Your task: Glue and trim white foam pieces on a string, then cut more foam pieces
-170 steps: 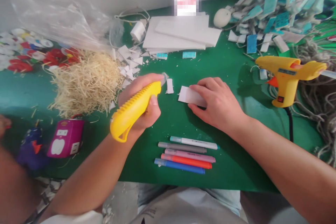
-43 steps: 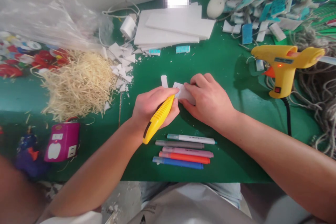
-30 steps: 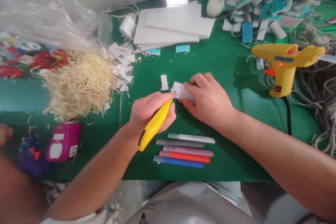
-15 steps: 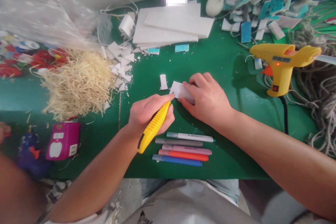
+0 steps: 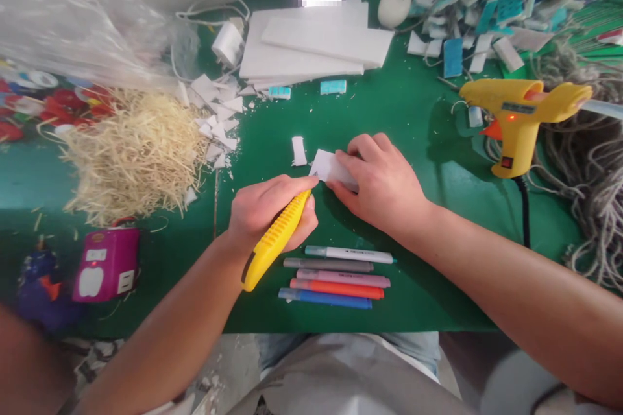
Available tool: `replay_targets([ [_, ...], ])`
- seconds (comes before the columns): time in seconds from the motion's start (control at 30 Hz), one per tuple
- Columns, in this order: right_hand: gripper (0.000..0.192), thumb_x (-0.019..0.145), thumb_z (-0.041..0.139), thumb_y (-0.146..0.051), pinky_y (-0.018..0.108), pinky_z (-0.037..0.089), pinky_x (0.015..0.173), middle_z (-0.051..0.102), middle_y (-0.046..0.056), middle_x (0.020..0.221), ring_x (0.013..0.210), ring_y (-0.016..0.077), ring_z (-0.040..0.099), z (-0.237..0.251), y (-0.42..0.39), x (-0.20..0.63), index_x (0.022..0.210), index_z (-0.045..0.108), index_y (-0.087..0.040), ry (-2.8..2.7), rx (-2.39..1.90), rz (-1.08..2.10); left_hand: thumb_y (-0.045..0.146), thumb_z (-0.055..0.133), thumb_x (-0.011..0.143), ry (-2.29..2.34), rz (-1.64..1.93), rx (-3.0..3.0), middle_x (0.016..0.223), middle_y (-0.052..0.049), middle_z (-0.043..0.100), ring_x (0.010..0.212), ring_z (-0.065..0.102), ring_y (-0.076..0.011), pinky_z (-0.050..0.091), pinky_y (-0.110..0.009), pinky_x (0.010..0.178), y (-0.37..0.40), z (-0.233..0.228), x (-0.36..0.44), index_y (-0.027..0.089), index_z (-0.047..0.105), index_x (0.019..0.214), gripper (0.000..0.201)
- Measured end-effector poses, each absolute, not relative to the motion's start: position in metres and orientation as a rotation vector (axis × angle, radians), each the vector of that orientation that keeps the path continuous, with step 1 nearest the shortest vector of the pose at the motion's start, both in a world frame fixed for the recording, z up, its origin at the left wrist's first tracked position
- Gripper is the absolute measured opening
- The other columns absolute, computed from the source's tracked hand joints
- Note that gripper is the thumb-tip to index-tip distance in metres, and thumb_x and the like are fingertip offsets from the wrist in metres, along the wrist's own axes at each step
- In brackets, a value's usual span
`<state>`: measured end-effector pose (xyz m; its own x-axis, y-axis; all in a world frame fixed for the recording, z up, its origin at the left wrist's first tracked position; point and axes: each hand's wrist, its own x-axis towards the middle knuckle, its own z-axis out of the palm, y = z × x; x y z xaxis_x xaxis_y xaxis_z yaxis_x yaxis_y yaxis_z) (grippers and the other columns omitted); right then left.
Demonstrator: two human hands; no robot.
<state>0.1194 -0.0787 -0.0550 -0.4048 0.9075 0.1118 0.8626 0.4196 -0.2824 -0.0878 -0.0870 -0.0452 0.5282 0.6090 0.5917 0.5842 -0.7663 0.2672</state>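
over the table, left hand clasps a yellow cutter, long axis slanting forward-right; right hand pinches a white piece.

Green table with five markers, white boards

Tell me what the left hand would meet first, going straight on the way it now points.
Most likely the white piece held by the right hand: the left hand, gripping the yellow cutter, points at that piece's near-left corner; whether they touch is unclear.
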Motion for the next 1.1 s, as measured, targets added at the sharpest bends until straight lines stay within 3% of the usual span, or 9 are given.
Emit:
replay_targets([
  [0.27, 0.032, 0.096, 0.058, -0.03, 0.045, 0.049, 0.078, 0.066, 0.021, 0.112, 0.097, 0.0314, 0.05, -0.054, -0.078, 0.12, 0.113, 0.075, -0.01, -2.431, -1.552, 0.265, 0.011, 0.062, 0.086, 1.106, 1.073, 2.691, 0.078, 0.001, 0.078, 0.06, 0.072, -0.0134, 0.061, -0.023, 0.06, -0.09, -0.042, -0.09, 0.02, 0.073, 0.098, 0.018],
  [0.43, 0.033, 0.096, 0.06, -0.031, 0.046, 0.051, 0.081, 0.067, 0.021, 0.114, 0.099, 0.0318, 0.052, -0.052, -0.077, 0.119, 0.113, 0.076, -0.008, -2.441, -1.585, 0.286, 0.009, 0.069, 0.088, 1.135, 1.289, 2.595, 0.092, -0.003, 0.082, 0.072, 0.077, -0.0153, 0.064, -0.023, 0.074, -0.084, -0.045, -0.087, 0.02, 0.074, 0.113, 0.027],
  [0.63, 0.033, 0.095, 0.061, -0.032, 0.045, 0.05, 0.079, 0.067, 0.02, 0.112, 0.097, 0.0309, 0.052, -0.054, -0.077, 0.12, 0.114, 0.077, -0.01, -2.431, -1.563, 0.266, 0.016, 0.074, 0.093, 1.142, 1.193, 2.539, 0.105, -0.004, 0.082, 0.085, 0.079, -0.0179, 0.066, -0.026, 0.084, -0.072, -0.053, -0.077, 0.023, 0.072, 0.118, 0.026],
  [1.1, 0.031, 0.095, 0.059, -0.031, 0.045, 0.048, 0.077, 0.066, 0.019, 0.109, 0.095, 0.0306, 0.051, -0.057, -0.078, 0.121, 0.111, 0.076, -0.01, -2.42, -1.546, 0.237, 0.024, 0.073, 0.097, 1.068, 1.183, 2.623, 0.105, -0.004, 0.083, 0.085, 0.08, -0.0185, 0.068, -0.028, 0.081, -0.065, -0.063, -0.077, 0.024, 0.069, 0.118, 0.022],
])
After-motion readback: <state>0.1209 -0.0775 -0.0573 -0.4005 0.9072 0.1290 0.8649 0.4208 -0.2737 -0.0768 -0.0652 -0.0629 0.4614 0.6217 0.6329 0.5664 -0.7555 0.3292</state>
